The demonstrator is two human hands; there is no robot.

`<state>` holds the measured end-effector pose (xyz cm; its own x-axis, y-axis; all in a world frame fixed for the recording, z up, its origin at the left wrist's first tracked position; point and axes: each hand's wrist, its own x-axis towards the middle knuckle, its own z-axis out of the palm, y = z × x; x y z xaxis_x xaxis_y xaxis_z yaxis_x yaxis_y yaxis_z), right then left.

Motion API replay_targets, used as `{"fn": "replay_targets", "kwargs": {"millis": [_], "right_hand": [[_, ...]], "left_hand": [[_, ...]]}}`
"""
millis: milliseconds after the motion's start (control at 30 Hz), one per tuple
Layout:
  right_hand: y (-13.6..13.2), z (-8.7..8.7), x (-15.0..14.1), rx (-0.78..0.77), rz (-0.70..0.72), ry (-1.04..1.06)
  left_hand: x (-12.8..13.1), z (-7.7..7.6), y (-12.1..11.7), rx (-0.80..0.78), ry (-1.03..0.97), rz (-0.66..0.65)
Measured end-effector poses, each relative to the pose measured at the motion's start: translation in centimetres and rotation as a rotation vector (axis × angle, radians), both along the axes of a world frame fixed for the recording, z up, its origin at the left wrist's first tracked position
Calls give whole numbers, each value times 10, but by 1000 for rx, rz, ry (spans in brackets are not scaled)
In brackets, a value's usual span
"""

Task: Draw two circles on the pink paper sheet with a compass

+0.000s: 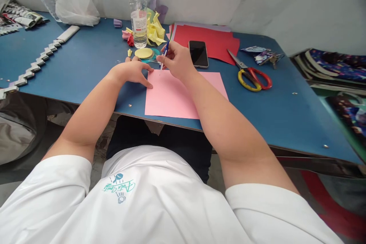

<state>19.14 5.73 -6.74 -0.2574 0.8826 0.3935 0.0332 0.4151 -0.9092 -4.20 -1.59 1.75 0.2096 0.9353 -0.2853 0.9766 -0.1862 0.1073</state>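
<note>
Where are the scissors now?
Head view, right side: the scissors lie right of the phone on the blue table, partly over the red paper.

single sheet [171, 95] at near edge of desk [286, 122], phone [198, 54] behind it, overlapping paper stack [219, 42], scissors [250, 71] right of phone, bottle [139, 24] left of stack

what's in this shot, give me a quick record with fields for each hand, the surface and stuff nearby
Left hand: at the left edge of the pink sheet, thumb on it
Right hand: holding a blue-and-white pen, tip down toward the sheet; contact unclear
Surface: blue table
Beyond sheet: dark-screened phone, red paper, yellow disc, clear bottle
Right of sheet: scissors, one handle loop yellow, one red
Far left: white plastic bag
</note>
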Motion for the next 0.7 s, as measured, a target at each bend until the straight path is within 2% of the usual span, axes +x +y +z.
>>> {"fn": "replay_targets", "kwargs": {"millis": [233,700], "right_hand": [[1,-4,1,3,-18,-10],[-7,3,-1,31,-21,-52]], "left_hand": [[-1,-2,2,-2,-16,-12],[2,0,0,5,-21,-4]]}}
